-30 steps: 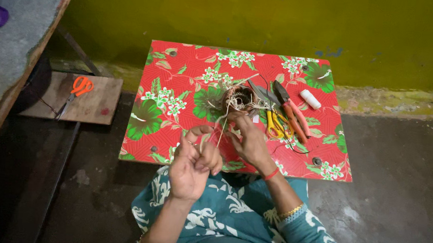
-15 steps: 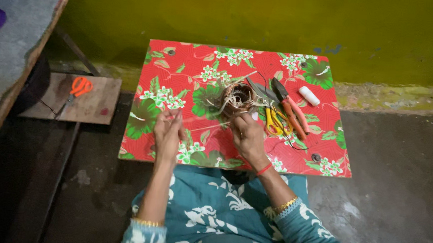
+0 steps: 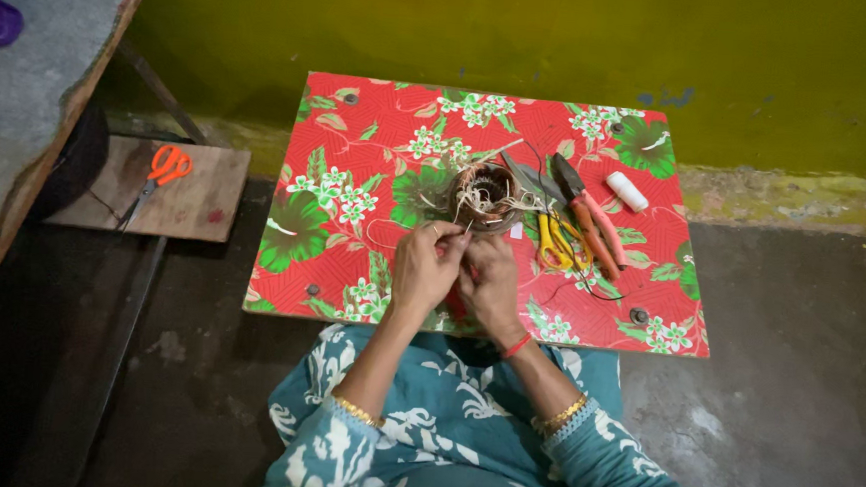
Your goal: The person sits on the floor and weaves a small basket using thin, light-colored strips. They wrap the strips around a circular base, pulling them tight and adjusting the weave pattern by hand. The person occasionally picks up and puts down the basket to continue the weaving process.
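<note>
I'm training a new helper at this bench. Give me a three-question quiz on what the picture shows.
1. True or false: both hands are together over the red floral table.
2. Which lies off the table, on the wooden board? A) white roll B) orange scissors C) pliers
3. Fill in: the wire coil sits just beyond the hands, and to its right lie the yellow and ____ handled tools.

Key:
1. True.
2. B, the orange scissors; the white roll and pliers are on the table.
3. Orange.
</note>
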